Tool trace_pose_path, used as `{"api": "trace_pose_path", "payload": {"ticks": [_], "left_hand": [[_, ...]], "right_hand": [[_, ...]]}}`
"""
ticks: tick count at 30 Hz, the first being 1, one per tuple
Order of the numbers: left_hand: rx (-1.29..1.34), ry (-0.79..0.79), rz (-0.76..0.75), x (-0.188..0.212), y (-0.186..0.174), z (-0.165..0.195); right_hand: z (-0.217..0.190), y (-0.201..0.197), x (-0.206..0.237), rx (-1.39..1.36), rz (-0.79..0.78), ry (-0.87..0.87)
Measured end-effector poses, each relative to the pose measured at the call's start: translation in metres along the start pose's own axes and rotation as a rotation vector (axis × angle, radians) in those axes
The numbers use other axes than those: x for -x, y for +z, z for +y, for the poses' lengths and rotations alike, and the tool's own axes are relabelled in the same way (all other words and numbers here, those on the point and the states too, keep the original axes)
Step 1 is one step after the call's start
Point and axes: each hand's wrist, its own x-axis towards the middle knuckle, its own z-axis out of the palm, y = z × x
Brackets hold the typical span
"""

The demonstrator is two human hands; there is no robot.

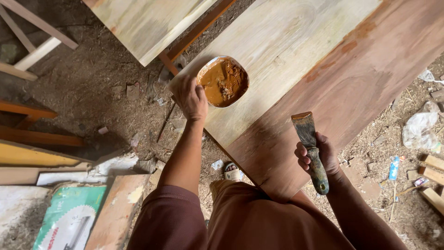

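A second pale wooden panel (148, 23) lies up top, over a reddish wooden rail (199, 30). Sawdust and dirt cover the floor (101, 83). Loose timber strips (27, 41) lean at the left, above a green printed carton (69, 217). At the right sit a crumpled plastic bag (418, 129) and wood offcuts (432, 176).

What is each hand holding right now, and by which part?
The right hand holds a putty knife by its handle, blade up. The left hand grips the rim of a bowl of brown filler.
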Motion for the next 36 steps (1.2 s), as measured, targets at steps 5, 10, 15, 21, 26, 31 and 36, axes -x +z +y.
{"api": "trace_pose_path", "payload": {"ticks": [5,10,15,21,26,31,36], "left_hand": [[0.037,-0.055,-0.004,0.004,0.0,-0.002],[0.069,0.058,0.123,0.008,0.006,-0.01],[0.119,-0.027,0.067,0.01,0.011,-0.013],[0.079,-0.021,0.033,0.01,0.007,-0.013],[0.065,-0.022,0.034,0.009,0.002,-0.011],[0.132,-0.024,0.06,0.009,-0.006,-0.005],[0.121,0.005,0.071,0.011,-0.011,-0.005]], "right_hand": [[0.001,0.01,-0.012,0.027,0.015,0.037],[-0.002,0.035,-0.036,0.167,0.036,0.069],[-0.011,0.062,-0.068,0.459,0.099,0.054],[-0.034,0.081,-0.11,0.905,0.136,0.058],[-0.067,0.096,-0.151,1.539,0.216,0.127],[-0.064,0.102,-0.167,2.049,0.032,-0.065],[-0.054,0.097,-0.174,2.294,-0.076,-0.11]]}}
